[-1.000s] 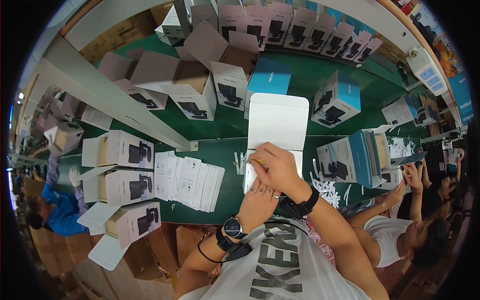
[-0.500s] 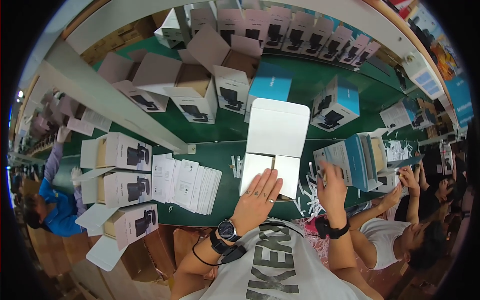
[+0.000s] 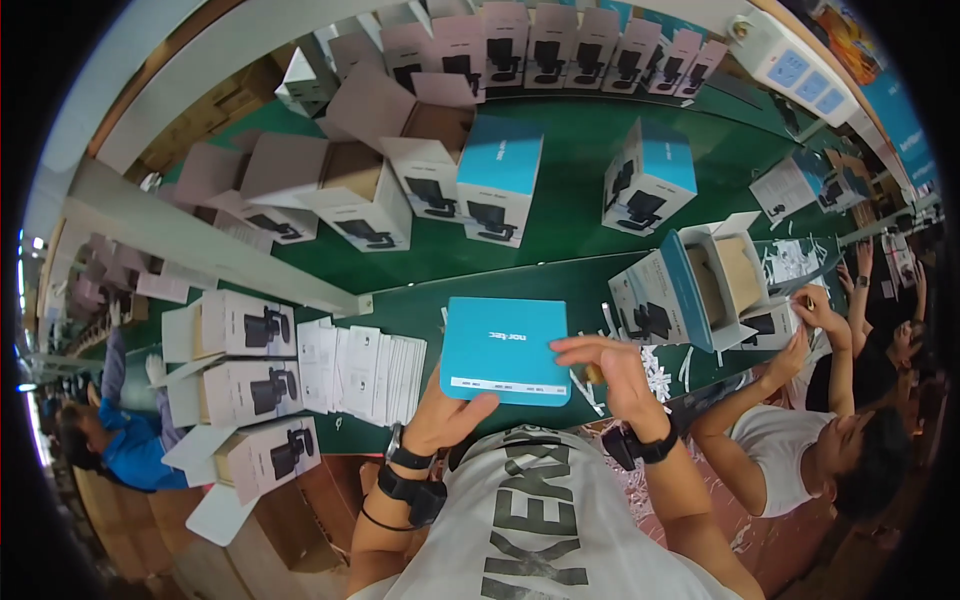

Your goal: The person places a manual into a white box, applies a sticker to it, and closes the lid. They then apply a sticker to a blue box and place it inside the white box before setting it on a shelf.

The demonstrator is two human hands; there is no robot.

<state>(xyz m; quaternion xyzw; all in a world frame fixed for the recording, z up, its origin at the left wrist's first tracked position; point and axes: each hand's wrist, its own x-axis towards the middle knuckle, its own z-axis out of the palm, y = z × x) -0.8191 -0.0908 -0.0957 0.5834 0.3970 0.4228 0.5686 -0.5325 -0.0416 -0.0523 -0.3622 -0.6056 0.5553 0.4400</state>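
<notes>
A flat turquoise cardboard box (image 3: 503, 348) with a white strip along its near edge sits between both grips, left grip (image 3: 447, 415) under its near corner, right grip (image 3: 607, 372) at its right edge. Just right stands an open white-and-blue carton (image 3: 690, 290). Left of the left grip lie white leaflets (image 3: 360, 372), beyond them three open white cartons (image 3: 245, 385)
</notes>
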